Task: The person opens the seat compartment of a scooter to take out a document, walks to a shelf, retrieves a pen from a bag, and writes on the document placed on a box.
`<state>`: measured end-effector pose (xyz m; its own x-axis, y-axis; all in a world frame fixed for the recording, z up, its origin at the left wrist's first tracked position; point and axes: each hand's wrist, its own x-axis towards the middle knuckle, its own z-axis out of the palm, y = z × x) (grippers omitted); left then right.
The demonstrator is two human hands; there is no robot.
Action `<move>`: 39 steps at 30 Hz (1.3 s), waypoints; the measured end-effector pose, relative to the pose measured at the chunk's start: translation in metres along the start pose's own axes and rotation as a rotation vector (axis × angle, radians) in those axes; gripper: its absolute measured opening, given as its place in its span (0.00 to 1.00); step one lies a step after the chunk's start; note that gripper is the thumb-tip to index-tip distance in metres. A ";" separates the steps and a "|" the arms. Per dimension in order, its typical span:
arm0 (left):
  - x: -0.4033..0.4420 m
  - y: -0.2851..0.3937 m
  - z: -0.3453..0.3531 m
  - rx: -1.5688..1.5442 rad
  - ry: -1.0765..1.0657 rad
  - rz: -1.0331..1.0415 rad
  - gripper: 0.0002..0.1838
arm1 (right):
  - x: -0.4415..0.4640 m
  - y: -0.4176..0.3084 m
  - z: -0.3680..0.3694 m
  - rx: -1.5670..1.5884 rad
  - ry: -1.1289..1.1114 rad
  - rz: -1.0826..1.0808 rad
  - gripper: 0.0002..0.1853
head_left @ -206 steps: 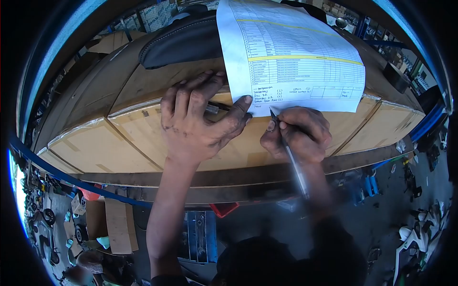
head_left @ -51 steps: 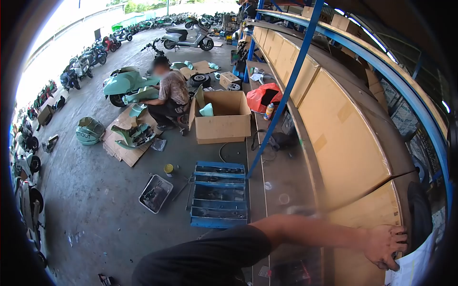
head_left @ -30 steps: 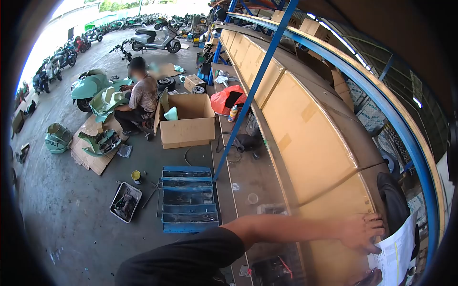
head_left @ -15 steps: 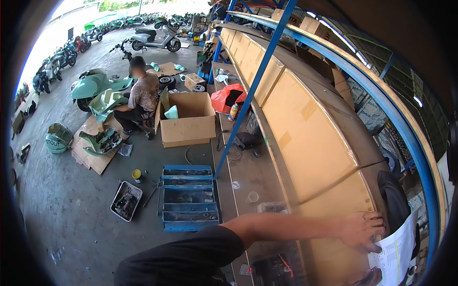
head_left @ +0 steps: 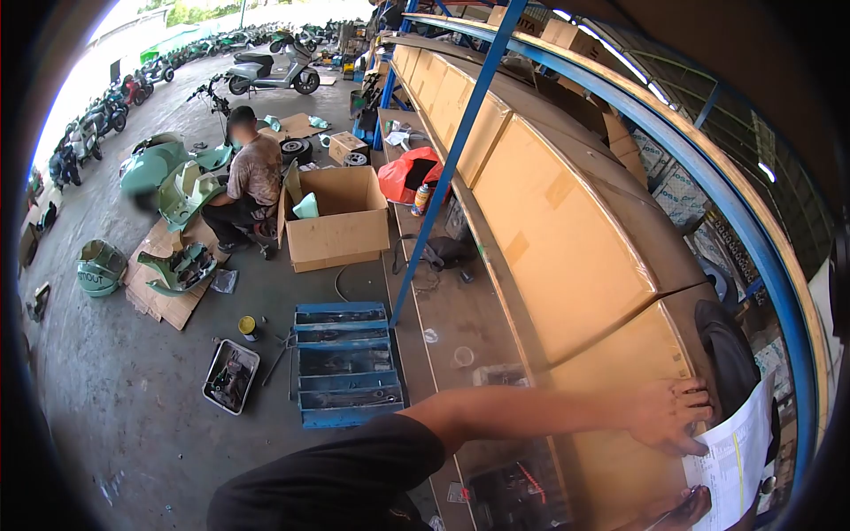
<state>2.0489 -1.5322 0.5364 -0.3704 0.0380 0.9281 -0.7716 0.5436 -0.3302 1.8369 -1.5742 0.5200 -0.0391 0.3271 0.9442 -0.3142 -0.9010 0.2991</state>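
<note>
My left hand [head_left: 670, 414] reaches across to the right and rests on the edge of a long cardboard box [head_left: 611, 354]. Its fingers are apart, and one fingertip touches the top corner of a white printed sheet of paper [head_left: 730, 460]. Low in the view, my right hand [head_left: 689, 511] is partly cut off and in shade; its visible fingers press on the lower left edge of the sheet. A dark bag-like item [head_left: 728, 354] lies just beyond the left hand, behind the paper.
A blue rack post [head_left: 456, 150] rises beside the boxes. On the floor are a blue toolbox [head_left: 348, 363], a tray of parts [head_left: 232, 376] and an open carton [head_left: 336, 239]. Another person [head_left: 252, 177] crouches by green scooter panels [head_left: 181, 199].
The view has shifted slightly, so the surroundings sit a little further left. My left hand stays at the box edge by the paper, nearly unmoved. The crouching person's head has turned slightly.
</note>
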 end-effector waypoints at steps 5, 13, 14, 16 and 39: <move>0.000 0.001 -0.001 -0.015 -0.002 -0.017 0.21 | -0.014 0.012 0.002 0.067 0.042 0.107 0.18; -0.006 0.002 -0.009 0.067 -0.156 -0.097 0.23 | -0.020 -0.007 -0.008 -0.124 0.059 0.115 0.19; 0.001 0.002 -0.022 0.134 -0.180 -0.047 0.24 | -0.017 -0.007 -0.006 -0.117 0.041 0.074 0.21; 0.003 0.003 -0.023 0.185 -0.190 -0.056 0.26 | -0.013 -0.014 -0.003 -0.138 0.019 0.091 0.20; 0.010 0.004 -0.022 0.130 -0.232 -0.051 0.26 | -0.009 -0.030 0.003 0.025 0.040 0.210 0.14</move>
<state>2.0537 -1.5112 0.5485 -0.4262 -0.1883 0.8848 -0.8469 0.4269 -0.3171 1.8496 -1.5509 0.5025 -0.1392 0.1416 0.9801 -0.2716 -0.9572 0.0997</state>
